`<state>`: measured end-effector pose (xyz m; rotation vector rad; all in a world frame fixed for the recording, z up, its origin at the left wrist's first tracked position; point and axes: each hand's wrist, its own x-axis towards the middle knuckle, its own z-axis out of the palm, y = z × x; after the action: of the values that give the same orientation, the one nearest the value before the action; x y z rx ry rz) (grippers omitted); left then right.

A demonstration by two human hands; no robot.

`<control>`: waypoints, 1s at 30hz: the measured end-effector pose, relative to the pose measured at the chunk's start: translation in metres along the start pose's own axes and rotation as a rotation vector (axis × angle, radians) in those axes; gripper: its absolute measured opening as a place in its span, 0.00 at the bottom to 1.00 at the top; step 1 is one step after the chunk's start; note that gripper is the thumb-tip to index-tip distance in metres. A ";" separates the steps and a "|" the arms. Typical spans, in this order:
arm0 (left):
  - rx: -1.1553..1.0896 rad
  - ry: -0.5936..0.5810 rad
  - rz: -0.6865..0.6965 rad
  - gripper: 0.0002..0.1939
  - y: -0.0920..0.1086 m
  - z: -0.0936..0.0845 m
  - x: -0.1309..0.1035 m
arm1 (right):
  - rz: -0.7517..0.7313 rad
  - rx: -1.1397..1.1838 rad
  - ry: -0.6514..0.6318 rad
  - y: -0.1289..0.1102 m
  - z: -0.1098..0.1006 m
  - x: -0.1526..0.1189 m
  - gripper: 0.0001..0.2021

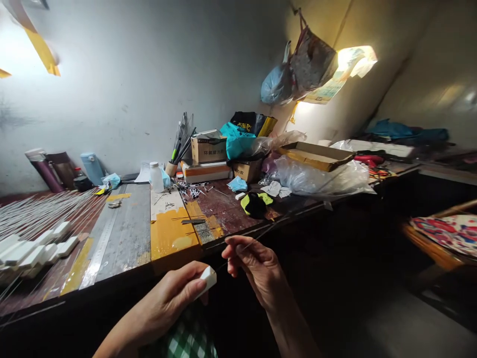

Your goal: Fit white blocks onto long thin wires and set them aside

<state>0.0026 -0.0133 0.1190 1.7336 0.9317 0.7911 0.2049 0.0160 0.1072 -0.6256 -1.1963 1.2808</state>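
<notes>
Closed around a small white block [208, 279], my left hand [179, 293] is low in front of the bench edge. My right hand [255, 263], to its right, pinches a thin dark rod [266, 229] between thumb and fingers. The rod slants up to the right, and its lower end runs toward the block's face; whether it enters the block I cannot tell. On the bench at far left lie several similar white blocks [33, 256] with long thin rods [48, 209] stretching behind them.
The bench carries a metal ruler [100, 248], a white bottle [156, 177], a cup of thin sticks [171, 169], cardboard boxes [208, 149] and plastic bags [320, 176]. Its front edge [208, 248] lies just beyond my hands. A cushioned chair [447, 233] stands at right.
</notes>
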 end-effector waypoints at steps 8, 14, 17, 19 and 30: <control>-0.079 0.065 -0.061 0.13 -0.036 0.006 -0.017 | 0.043 -0.018 -0.053 0.020 0.004 -0.012 0.10; 0.054 0.151 -0.046 0.13 -0.056 0.010 -0.021 | 0.000 -0.136 0.163 0.043 0.003 -0.009 0.08; 0.160 0.213 -0.044 0.13 -0.067 0.011 -0.022 | 0.013 -0.124 0.205 0.057 0.005 -0.008 0.10; 0.183 0.238 -0.044 0.13 -0.071 0.011 -0.023 | 0.037 -0.120 0.186 0.065 0.008 -0.008 0.12; 0.278 0.223 -0.039 0.11 -0.075 0.012 -0.023 | 0.101 -0.159 0.123 0.065 0.002 -0.008 0.09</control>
<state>-0.0159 -0.0214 0.0417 1.8841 1.2720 0.8741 0.1797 0.0245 0.0472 -0.8783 -1.1848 1.2198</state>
